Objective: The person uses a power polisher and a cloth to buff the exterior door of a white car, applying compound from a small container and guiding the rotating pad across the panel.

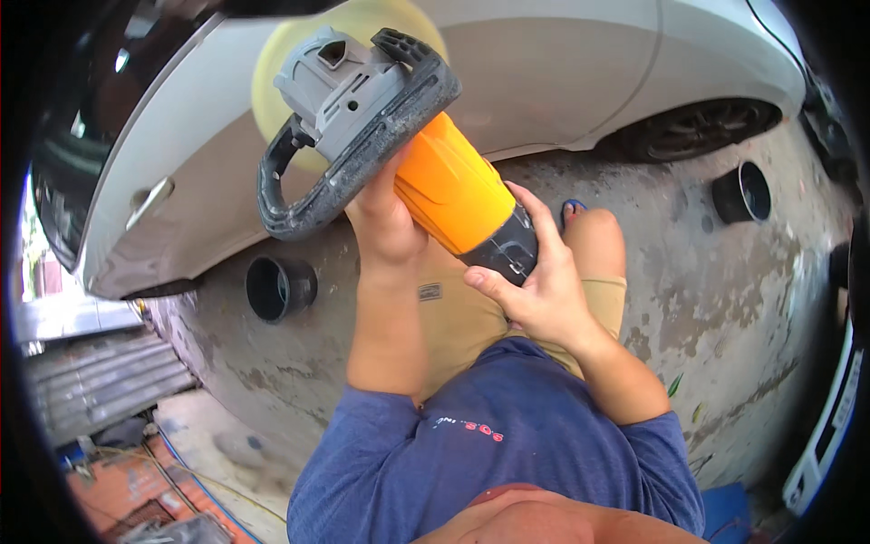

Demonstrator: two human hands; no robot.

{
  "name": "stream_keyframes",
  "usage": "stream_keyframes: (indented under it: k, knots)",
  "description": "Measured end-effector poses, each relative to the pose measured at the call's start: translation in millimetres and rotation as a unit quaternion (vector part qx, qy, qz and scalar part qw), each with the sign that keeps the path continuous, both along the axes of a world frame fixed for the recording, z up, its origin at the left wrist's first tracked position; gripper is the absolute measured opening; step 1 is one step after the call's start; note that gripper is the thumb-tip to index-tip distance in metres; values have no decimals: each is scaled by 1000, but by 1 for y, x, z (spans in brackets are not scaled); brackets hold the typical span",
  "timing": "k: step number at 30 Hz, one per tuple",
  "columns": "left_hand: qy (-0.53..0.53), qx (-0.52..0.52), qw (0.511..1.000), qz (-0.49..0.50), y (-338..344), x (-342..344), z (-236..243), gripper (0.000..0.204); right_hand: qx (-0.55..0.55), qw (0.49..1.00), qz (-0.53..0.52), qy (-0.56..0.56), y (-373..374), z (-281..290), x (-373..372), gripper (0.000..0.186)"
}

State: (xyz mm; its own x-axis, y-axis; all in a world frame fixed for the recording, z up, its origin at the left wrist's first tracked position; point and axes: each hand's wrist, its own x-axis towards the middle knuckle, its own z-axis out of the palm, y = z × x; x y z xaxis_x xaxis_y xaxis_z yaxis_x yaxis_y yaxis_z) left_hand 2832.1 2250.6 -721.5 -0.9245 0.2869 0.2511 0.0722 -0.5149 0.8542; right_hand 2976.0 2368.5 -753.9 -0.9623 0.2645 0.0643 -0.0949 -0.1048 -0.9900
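A polisher (458, 186) with an orange body, a grey head and a black D-shaped handle is held up in both my hands. My left hand (391, 222) grips it just behind the handle; most of its fingers are hidden by the tool. Around the black rear end wraps my right hand (548, 286), thumb on the near side. The round yellow pad (272, 95) faces the white car's side panel (535, 72); its edge looks smeared, and whether it touches the panel I cannot tell.
One black bucket (304, 283) stands on the concrete floor (716, 299) at the left, another black bucket (757, 192) by the car's wheel (693, 127). Corrugated metal sheets (109, 381) lie at lower left. A second white vehicle's edge (825, 435) shows at far right.
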Motion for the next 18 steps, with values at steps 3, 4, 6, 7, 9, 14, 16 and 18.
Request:
stream_keyframes:
  k: [3, 4, 6, 7, 9, 14, 16, 18]
  knots:
    - [22, -14, 999, 39, -50, -16, 12, 44, -35, 998, 43, 6, -41, 5, -16, 98]
    - [43, -34, 997, 63, -65, -23, 19, 44, -26, 997, 67, -13, -53, 9, -20, 100]
    - [60, -50, 995, 69, -89, -33, 36, 43, -13, 995, 95, -30, -73, 18, -26, 101]
    - [68, -50, 994, 66, -99, -38, 47, 42, 3, 995, 104, 9, -82, 22, -27, 101]
    - [29, 35, 998, -35, -106, -44, 62, 32, 23, 993, 109, 44, -97, 28, -26, 100]
    - [86, 29, 994, -63, -73, -52, 71, 26, -27, 996, -3, 80, -127, 25, -25, 97]
    - [144, 9, 987, -74, -64, -58, 68, 25, -24, 995, -40, 87, -137, 20, -30, 95]
    - [130, -10, 989, -74, -69, -63, 64, 24, -115, 990, -70, 50, -150, 15, -36, 111]
